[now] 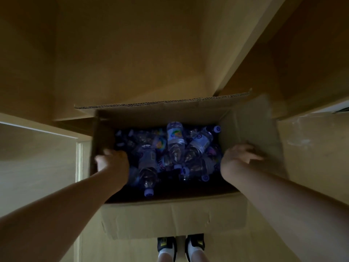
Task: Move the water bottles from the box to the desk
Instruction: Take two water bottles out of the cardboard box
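Standing over everything else in view, the cardboard box (pixel 166 216) sat on the floor between pale furniture panels, its flaps folded outward and its dim interior heaped with water bottles (pixel 175 146) lying crosswise over one another, none of them yet on any surface. The person's two bare arms reached down to its sides. The right hand (pixel 240 154) lay against the inside of the right-hand flap with fingers spread and fairly straight, pressing rather than clasping; the left hand (pixel 111 160) was at the left wall near the rim, blurred, and whether its fingers curled over the cardboard or merely touched it could not be told. No bottle was held by either. From there the chief risk seemed to be the box itself: if it were lifted or dragged by soft flaps, the load might tear or buckle the cardboard and tip the bottles out. The loose, slick pile was a second hazard, since pulling one bottle from beneath others could set neighbours rolling or make a wet-looking side slip from a grasp. The gloom inside might also hide caps (pixel 148 191) and labels, so a reach could close on the wrong part.
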`<act>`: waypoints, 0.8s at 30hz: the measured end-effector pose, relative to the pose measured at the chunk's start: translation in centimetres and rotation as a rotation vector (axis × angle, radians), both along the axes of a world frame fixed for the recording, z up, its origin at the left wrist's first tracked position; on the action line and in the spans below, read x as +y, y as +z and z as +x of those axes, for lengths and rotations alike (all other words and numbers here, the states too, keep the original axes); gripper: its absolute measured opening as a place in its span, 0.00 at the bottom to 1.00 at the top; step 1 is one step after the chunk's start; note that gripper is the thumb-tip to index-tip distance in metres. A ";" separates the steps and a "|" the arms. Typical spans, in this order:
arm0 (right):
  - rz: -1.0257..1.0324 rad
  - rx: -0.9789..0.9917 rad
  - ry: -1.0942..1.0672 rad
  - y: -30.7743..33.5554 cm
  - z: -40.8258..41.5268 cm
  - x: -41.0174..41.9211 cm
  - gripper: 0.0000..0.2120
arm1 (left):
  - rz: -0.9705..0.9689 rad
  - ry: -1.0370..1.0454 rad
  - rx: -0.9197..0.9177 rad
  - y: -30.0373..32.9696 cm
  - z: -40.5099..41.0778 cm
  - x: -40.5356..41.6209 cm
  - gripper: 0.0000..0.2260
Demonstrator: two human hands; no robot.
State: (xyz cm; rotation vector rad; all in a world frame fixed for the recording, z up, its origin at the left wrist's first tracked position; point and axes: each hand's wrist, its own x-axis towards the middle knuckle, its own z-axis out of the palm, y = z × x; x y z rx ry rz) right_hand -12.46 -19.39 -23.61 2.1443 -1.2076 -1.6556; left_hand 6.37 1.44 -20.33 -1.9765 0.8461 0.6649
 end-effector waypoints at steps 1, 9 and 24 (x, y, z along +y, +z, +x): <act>0.002 -0.015 -0.028 0.0 -0.9 -0.6 0.25 | -0.009 0.042 -0.002 -0.3 0.1 0.7 0.26; 0.008 -0.622 -0.286 -2.7 -5.3 -2.3 0.44 | -0.375 0.749 -0.060 -4.4 2.3 4.8 0.37; -0.171 -0.789 -0.388 -4.8 -5.4 -0.7 0.43 | -0.705 1.021 -0.019 -7.0 5.4 7.3 0.22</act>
